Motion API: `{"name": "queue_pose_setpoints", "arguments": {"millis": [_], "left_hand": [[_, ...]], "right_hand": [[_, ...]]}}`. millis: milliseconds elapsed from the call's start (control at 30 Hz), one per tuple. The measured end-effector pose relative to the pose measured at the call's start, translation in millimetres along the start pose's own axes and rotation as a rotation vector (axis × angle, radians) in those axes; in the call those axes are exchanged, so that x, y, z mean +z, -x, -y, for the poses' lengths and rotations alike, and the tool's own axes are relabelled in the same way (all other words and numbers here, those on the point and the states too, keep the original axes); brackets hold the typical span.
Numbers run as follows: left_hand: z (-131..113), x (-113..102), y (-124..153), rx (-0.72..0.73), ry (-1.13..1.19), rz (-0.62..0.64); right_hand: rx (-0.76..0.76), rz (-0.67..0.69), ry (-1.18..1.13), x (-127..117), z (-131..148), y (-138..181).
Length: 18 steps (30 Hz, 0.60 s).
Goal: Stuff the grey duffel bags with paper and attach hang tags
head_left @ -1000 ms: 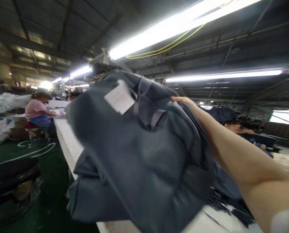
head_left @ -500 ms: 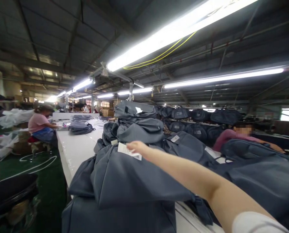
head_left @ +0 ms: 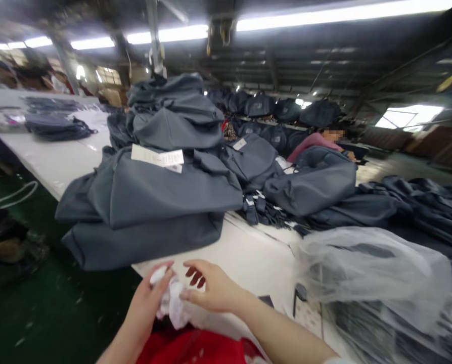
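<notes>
My left hand (head_left: pixel 148 298) and my right hand (head_left: pixel 207 287) meet low in the head view, just above the near edge of the white table (head_left: pixel 244 253). Both pinch a small crumpled white piece of cloth or paper (head_left: pixel 173 303); the left hand's fingers curl round it and the right hand's thumb and fingers press on it. A red fabric (head_left: pixel 188 349) lies right under the hands. Beyond them, a folded grey bag with a white tag (head_left: pixel 157 189) tops a stack of grey bags at the table's left edge.
More grey bags are heaped further back (head_left: pixel 173 108) and to the right (head_left: pixel 313 184). A clear plastic bag (head_left: pixel 366 268) covers dark items at the right. A person in a pink top (head_left: pixel 317 141) sits behind the bags. The green floor (head_left: pixel 59 313) lies at the left.
The right arm, which was stretched out laying a grey bag on the stack, has drawn back to the table's near edge. The view has tipped down, and both hands now hold the white scrap.
</notes>
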<state>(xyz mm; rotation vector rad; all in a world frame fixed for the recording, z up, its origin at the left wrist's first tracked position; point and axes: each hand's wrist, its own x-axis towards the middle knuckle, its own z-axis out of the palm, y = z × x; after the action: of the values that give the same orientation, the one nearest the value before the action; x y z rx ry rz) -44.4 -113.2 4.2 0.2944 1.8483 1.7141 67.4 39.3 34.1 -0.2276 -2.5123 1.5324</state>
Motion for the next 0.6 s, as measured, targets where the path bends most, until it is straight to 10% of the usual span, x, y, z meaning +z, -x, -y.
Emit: {"name": "queue_pose_setpoints", "arguments": {"millis": [267, 500, 600], "left_hand": [[-6.1, 65.5, 13.1, 0.077, 0.121, 0.126], [8.2, 46.7, 11.0, 0.08, -0.083, 0.065], [13.2, 35.1, 10.5, 0.078, -0.179, 0.058]], "right_hand": [[0.211, -0.226, -0.324, -6.6, -21.8, 44.5], [0.107, -0.703, -0.392, -49.3, -41.5, 43.8], [0.125, -0.618, -0.357, -68.5, -47.2, 38.5]]}}
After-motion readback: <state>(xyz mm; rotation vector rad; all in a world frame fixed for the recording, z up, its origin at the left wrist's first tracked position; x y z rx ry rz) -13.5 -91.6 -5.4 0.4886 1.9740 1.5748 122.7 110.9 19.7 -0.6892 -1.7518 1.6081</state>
